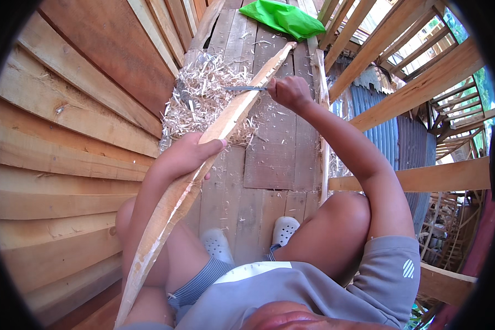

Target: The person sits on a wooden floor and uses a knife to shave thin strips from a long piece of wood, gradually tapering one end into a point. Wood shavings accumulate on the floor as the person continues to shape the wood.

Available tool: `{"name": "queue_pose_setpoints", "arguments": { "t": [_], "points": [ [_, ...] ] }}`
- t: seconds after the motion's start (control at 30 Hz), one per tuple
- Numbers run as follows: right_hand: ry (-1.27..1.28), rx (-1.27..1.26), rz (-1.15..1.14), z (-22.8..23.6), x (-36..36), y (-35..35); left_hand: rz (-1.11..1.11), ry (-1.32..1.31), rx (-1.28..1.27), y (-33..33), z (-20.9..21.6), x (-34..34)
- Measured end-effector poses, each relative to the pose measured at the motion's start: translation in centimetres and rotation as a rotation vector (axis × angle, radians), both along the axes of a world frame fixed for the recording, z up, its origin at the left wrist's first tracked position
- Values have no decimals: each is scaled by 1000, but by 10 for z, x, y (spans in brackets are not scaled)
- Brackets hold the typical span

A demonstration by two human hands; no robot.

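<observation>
A long, pale piece of wood (173, 206) slants from beside my left thigh up to the far end of the plank floor. My left hand (191, 155) is wrapped round its middle, thumb lying on top. Farther along, my right hand (289, 92) is closed in a fist on the handle of a knife. The knife's blade (247, 88) points left and lies across the wood's upper face. The handle itself is mostly hidden by my fingers.
Wood shavings (203, 91) are heaped left of the wood on the plank floor (269, 159). A bright green bag (283, 19) lies at the far end. A board wall (77, 121) stands close on the left, a wooden railing (418, 77) on the right.
</observation>
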State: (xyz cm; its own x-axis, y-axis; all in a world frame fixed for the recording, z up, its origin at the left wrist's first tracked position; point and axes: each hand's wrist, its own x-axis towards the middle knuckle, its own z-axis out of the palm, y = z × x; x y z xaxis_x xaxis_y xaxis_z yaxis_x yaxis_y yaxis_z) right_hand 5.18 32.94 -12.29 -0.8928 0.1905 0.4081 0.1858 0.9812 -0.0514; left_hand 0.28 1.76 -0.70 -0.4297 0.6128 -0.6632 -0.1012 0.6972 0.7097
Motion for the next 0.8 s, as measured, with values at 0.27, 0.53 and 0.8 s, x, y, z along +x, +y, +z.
{"name": "queue_pose_setpoints", "arguments": {
  "t": [0.27,0.53,0.8],
  "points": [
    [62,152,112,-4,-3,17,22,-34,58,3,1,2],
    [-300,-339,-135,33,19,-39,-18,56,96,2,-3,1],
    [-194,-315,18,60,32,-91,-77,89,31,4,2,4]
  ]
}}
